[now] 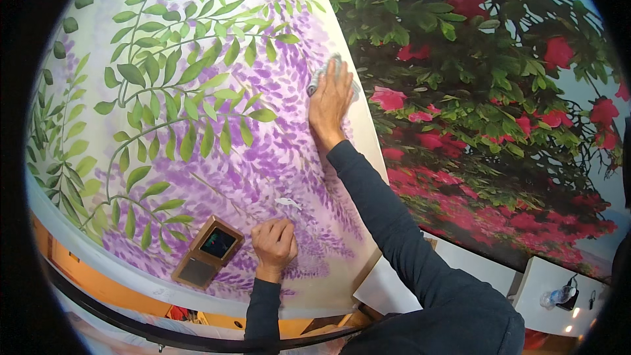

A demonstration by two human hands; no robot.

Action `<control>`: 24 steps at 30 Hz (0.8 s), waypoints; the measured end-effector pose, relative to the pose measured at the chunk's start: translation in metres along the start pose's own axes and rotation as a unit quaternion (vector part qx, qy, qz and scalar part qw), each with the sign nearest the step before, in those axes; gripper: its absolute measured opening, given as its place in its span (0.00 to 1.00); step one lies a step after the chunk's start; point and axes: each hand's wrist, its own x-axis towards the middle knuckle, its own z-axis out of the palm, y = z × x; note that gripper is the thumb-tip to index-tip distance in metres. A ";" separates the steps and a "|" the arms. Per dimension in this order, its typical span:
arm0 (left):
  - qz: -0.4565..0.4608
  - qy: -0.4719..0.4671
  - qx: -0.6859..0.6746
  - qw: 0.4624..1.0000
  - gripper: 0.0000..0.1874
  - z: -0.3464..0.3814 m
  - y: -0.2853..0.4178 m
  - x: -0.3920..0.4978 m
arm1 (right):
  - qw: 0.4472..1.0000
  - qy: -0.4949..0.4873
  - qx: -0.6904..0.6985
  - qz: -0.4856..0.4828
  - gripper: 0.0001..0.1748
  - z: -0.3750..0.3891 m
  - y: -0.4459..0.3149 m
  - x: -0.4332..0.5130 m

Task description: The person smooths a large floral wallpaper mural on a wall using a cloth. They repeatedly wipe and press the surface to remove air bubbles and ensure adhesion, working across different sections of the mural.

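My right hand (331, 101) lies flat, palm down, on a folded grey cloth (312, 87), pressing it against a pale surface painted with purple wisteria and green leaves (251, 153). The cloth is near the surface's right edge. Lower down, my left hand (276, 242) rests with its fingers curled in; whether it holds anything cannot be told. Just above it lies a small white scrap (288, 201). To the left of that hand a brown box-like device with a dark screen (218, 242) sits on the painted surface.
At the right, a large picture of pink flowers and foliage (473, 108) borders the painted surface. Below it, a white tabletop (542, 301) bears a clear plastic bottle (557, 297) and a small dark object. A curved black rail (148, 337) runs along the bottom left.
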 end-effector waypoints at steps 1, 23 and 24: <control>0.001 0.004 -0.001 1.000 0.08 0.001 0.000 0.002 | 0.999 0.003 0.006 -0.052 0.32 0.003 -0.005 0.006; 0.006 -0.005 0.021 1.000 0.10 0.008 0.001 -0.002 | 0.967 -0.038 -0.041 0.250 0.33 -0.021 0.235 -0.181; 0.005 -0.006 0.025 1.000 0.10 0.007 0.000 -0.003 | 0.957 -0.040 -0.026 0.287 0.33 -0.017 0.227 -0.182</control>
